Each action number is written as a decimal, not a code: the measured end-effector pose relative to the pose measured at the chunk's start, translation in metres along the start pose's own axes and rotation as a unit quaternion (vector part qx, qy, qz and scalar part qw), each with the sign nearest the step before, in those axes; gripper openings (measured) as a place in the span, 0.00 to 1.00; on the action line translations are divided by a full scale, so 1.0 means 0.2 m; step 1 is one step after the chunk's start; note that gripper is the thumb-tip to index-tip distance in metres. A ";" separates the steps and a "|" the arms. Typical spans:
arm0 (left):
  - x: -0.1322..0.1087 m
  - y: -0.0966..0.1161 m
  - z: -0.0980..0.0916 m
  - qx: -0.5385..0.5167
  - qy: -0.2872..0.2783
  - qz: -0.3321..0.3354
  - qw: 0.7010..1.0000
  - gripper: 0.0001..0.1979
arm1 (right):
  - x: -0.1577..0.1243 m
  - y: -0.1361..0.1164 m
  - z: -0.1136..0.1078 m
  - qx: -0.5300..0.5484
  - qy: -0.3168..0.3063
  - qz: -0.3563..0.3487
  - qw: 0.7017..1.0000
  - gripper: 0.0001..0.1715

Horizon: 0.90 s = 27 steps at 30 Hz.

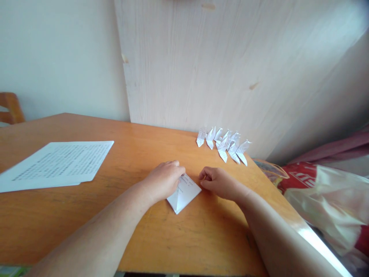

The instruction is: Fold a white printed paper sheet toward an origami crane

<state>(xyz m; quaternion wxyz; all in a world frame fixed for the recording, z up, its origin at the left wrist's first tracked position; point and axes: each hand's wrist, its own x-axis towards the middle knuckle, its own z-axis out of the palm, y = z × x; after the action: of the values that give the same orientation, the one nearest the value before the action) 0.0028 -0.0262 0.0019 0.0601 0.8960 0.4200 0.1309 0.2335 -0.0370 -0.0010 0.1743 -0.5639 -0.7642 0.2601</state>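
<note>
A small folded white paper square [186, 194] with printed text lies turned like a diamond on the wooden table in front of me. My left hand [165, 180] is closed on its upper left edge and covers that side. Just off the right corner of the paper is my right hand [220, 183], its fingers curled in toward the thumb with nothing seen between them. Several folded paper cranes [221, 148] stand in a cluster beyond my right hand, close to the wall.
A stack of printed sheets [60, 161] rests on the left part of the wooden table [150, 238]. A pale wooden panel [187, 69] rises behind the table. Past the right edge are red and white bags [325, 196]. Part of a wooden chair [13, 107] shows at far left.
</note>
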 end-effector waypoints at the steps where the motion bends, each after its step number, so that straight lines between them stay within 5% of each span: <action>1: 0.00 0.00 0.00 -0.005 -0.005 -0.005 1.000 0.12 | 0.00 0.00 0.00 0.000 -0.011 -0.003 1.000 0.07; 15: 0.03 -0.02 0.04 -0.073 -0.035 0.068 0.994 0.09 | -0.02 0.04 -0.06 0.027 -0.100 -0.015 0.995 0.09; 27: 0.05 -0.06 0.04 -0.138 -0.055 0.070 0.986 0.12 | -0.03 0.02 -0.06 0.040 -0.102 -0.017 0.994 0.09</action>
<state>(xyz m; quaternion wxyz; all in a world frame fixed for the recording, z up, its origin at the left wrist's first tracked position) 0.0020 -0.0113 -0.0067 0.1973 0.9120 0.3305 0.1418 0.2451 -0.0399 0.0078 0.1221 -0.5135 -0.7767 0.3438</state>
